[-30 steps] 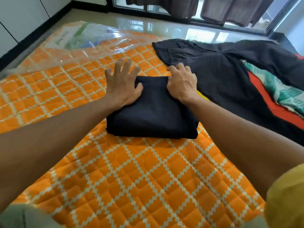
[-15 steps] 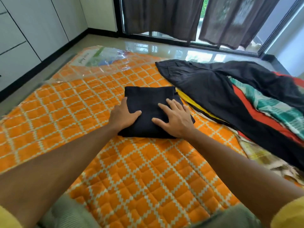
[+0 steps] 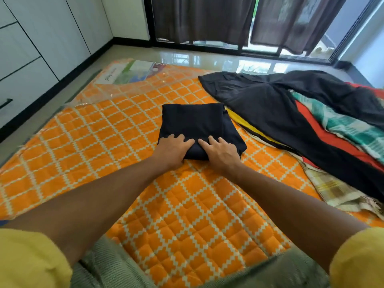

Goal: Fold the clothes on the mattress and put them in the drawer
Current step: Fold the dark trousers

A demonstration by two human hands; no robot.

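Note:
A folded dark navy garment lies on the orange quilted mattress. Both my hands rest side by side on its near edge. My left hand lies on top with the thumb pointing right. Fingers of my right hand are spread flat on the cloth, and its thumb is hidden. To the right lies a heap of unfolded clothes: a large black piece on top, with yellow, red, green-checked and beige plaid cloth under it.
White drawer fronts with a black handle line the left wall beyond a strip of floor. Clear plastic wrap covers the mattress's far corner. Curtained glass doors stand at the back.
My hands slid from the garment's far edge down to its near edge and now lie close together. My head rose, showing more of the room.

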